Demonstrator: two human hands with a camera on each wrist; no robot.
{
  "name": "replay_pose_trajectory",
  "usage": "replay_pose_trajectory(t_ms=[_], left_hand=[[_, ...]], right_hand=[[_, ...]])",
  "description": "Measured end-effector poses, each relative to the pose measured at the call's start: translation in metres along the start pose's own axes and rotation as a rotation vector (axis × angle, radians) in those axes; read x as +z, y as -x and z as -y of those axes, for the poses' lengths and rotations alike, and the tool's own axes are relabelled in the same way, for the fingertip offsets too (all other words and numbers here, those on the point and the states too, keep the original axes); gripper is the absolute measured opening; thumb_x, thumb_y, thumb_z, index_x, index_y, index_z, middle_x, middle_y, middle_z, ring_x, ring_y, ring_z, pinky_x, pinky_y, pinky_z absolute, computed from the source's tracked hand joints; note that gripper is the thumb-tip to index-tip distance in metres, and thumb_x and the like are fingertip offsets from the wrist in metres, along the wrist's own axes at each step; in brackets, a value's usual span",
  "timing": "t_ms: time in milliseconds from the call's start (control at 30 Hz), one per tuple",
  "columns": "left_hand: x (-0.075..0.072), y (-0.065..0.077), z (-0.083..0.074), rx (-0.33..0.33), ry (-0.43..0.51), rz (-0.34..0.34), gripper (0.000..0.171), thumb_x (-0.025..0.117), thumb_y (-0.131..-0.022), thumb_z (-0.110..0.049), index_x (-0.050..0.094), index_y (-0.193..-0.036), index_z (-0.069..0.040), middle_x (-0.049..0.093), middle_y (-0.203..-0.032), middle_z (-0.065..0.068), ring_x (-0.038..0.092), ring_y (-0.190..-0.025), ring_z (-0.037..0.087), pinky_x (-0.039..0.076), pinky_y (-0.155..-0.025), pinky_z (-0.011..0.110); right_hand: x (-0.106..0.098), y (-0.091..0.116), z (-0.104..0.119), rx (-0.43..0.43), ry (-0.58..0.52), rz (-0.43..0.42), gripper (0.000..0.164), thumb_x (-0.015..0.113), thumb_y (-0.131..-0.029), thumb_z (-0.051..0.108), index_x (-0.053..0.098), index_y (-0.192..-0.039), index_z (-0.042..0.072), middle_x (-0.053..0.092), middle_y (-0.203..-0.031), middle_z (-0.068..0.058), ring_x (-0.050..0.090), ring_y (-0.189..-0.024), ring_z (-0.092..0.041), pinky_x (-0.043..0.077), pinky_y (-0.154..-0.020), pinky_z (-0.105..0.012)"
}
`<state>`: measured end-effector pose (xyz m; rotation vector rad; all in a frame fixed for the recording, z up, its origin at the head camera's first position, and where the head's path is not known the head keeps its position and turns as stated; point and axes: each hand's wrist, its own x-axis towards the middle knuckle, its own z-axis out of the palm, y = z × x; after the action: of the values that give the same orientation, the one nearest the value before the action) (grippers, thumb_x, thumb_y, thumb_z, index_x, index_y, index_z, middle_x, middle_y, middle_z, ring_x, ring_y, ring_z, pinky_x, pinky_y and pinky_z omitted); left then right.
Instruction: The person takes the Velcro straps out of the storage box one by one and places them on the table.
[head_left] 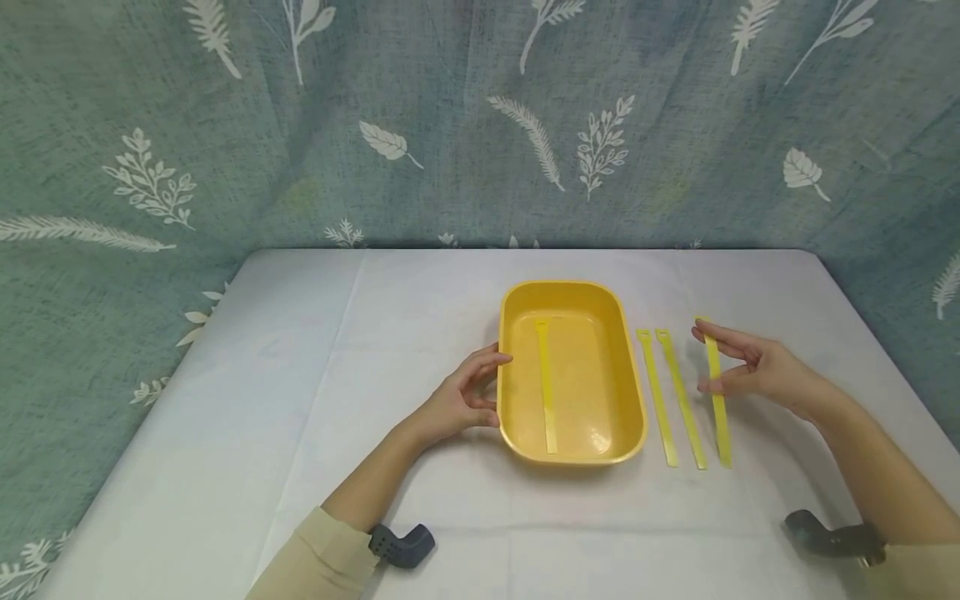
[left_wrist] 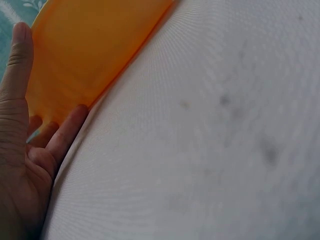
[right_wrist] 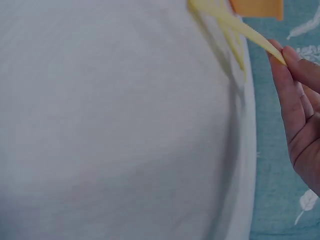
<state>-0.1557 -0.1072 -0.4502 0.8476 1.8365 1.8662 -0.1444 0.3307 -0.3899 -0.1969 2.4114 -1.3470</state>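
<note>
A yellow plastic tray stands on the table with one yellow cable tie lying lengthwise inside it. My left hand holds the tray's left side, a fingertip hooked over the rim and the others along the outer wall. To the right of the tray, my right hand pinches another cable tie near its far end, thumb against fingers. Ridges show along this tie in the right wrist view, and its far end is raised. Between tray and hand lie two more cable ties, side by side, slotted heads away from me.
A white cloth covers the table. Behind and around it hangs a green-blue curtain with white leaf prints. Dark devices sit at both wrists, just past the beige sleeves.
</note>
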Motion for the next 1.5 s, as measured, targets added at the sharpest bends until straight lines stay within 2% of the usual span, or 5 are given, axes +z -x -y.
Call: replay_pose_trajectory(t_ms=[433,667,900,1133,1500], left_hand=[[-0.001,-0.001,0.001,-0.015,0.011,0.0,0.098,0.078,-0.065,-0.042,0.033,-0.142,-0.002,0.003,-0.158,0.014,0.021,-0.141,0.04,0.054,-0.089,0.036],[-0.001,-0.001,0.001,-0.017,0.017,-0.001,0.097,0.079,-0.065,-0.041,0.033,-0.142,-0.002,0.003,-0.159,0.012,0.021,-0.141,0.039,0.054,-0.09,0.036],[-0.001,0.0,-0.001,-0.017,0.019,0.003,0.096,0.078,-0.065,-0.04,0.033,-0.142,-0.003,0.003,-0.159,0.012,0.021,-0.141,0.038,0.054,-0.09,0.036],[-0.001,0.0,0.0,-0.016,0.019,0.0,0.096,0.079,-0.065,-0.039,0.033,-0.142,-0.003,0.003,-0.158,0.012,0.02,-0.141,0.038,0.054,-0.09,0.036],[-0.002,0.001,0.001,-0.017,0.014,0.004,0.095,0.078,-0.066,-0.041,0.034,-0.142,-0.005,0.003,-0.159,0.011,0.021,-0.141,0.037,0.054,-0.09,0.037]], right_hand=[[0.012,-0.005,-0.024,-0.141,0.146,-0.105,0.085,0.08,-0.075,0.016,0.035,-0.146,0.007,0.042,-0.146,-0.008,0.055,-0.076,-0.01,0.05,-0.063,-0.017],[0.014,-0.007,-0.025,-0.131,0.217,-0.098,0.085,0.081,-0.073,0.012,0.036,-0.144,0.003,0.041,-0.142,-0.025,0.053,-0.07,-0.009,0.047,-0.06,-0.016],[0.016,-0.006,-0.024,-0.111,0.34,-0.12,0.081,0.082,-0.073,0.021,0.042,-0.142,0.005,0.044,-0.141,-0.023,0.054,-0.095,-0.013,0.044,-0.075,-0.008],[0.017,-0.006,-0.022,-0.076,0.438,-0.176,0.077,0.084,-0.069,0.025,0.051,-0.133,0.0,0.046,-0.131,-0.028,0.051,-0.108,-0.039,0.045,-0.089,-0.053],[0.015,-0.013,-0.03,-0.059,0.458,-0.214,0.069,0.086,-0.066,0.027,0.06,-0.123,-0.003,0.053,-0.107,-0.021,0.043,-0.089,-0.024,0.038,-0.071,-0.025]])
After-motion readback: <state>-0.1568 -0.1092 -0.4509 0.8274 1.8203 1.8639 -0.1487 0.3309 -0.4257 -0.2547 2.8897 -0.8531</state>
